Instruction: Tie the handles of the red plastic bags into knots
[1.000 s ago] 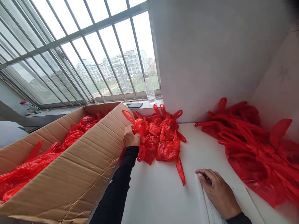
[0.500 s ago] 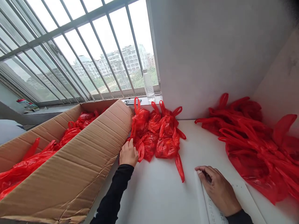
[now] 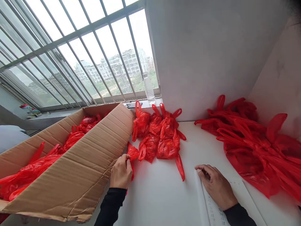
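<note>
My left hand (image 3: 121,172) is closed on a red plastic bag (image 3: 133,153), next to the cardboard box's side. Part of that bag shows past the fingers; the rest lies behind the hand. Just beyond it, several knotted red bags (image 3: 148,147) sit bunched on the white table with their handles sticking up. On the right, my right hand (image 3: 216,186) rests over printed paper (image 3: 213,213). Its thumb and forefinger pinch the paper's raised left edge (image 3: 199,183). What lies under the palm is hidden.
A long cardboard box (image 3: 94,157) with red bags inside fills the left. Loose red bags (image 3: 254,147) are heaped at the right by the wall. A clear bottle (image 3: 149,89) stands on the sill by the barred window (image 3: 94,62).
My left hand has drawn back toward me and slightly left, pulling a red bag away from the bunch. My right hand stays at the paper's edge.
</note>
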Available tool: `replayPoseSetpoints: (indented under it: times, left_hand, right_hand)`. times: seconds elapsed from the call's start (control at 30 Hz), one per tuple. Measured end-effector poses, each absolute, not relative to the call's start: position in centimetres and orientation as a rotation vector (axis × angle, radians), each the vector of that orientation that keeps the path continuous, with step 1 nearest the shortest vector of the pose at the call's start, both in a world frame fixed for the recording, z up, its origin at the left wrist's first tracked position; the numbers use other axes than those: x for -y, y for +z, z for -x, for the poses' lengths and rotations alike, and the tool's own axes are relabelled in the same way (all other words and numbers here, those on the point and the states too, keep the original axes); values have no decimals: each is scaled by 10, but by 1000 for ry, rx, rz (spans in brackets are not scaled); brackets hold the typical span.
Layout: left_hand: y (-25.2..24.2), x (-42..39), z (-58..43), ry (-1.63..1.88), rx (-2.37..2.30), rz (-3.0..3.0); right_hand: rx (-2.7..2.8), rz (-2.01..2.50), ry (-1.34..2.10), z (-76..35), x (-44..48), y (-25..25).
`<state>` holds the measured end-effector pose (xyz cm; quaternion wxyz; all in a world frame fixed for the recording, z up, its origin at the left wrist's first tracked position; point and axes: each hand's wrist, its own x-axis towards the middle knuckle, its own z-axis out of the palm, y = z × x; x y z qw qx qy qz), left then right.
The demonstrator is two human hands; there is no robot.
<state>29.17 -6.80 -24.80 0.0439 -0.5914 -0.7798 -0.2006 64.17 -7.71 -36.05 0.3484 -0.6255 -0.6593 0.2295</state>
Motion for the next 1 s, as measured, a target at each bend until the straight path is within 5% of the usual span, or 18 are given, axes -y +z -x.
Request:
replayPoseSetpoints:
  times: [0.13, 0.27, 0.53, 0.8, 1.0]
  left_hand:
    - [-196, 58, -304, -1197, 2422, 1660]
    - [-157, 10, -324, -1407, 2198, 1594]
    - [-181, -100, -360, -1112, 2035, 2051]
    - [-268, -43, -323, -578, 2458, 1890]
    - [-258, -12, -311, -429, 2534, 2024]
  right_hand:
    - [1707, 1630, 611, -642, 75, -362]
    - [1713, 1625, 640, -642, 74, -364]
    - [1709, 1621, 668, -641, 75, -362]
    - [1688, 1637, 695, -641, 74, -355]
    - [1682, 1650, 683, -640, 74, -354]
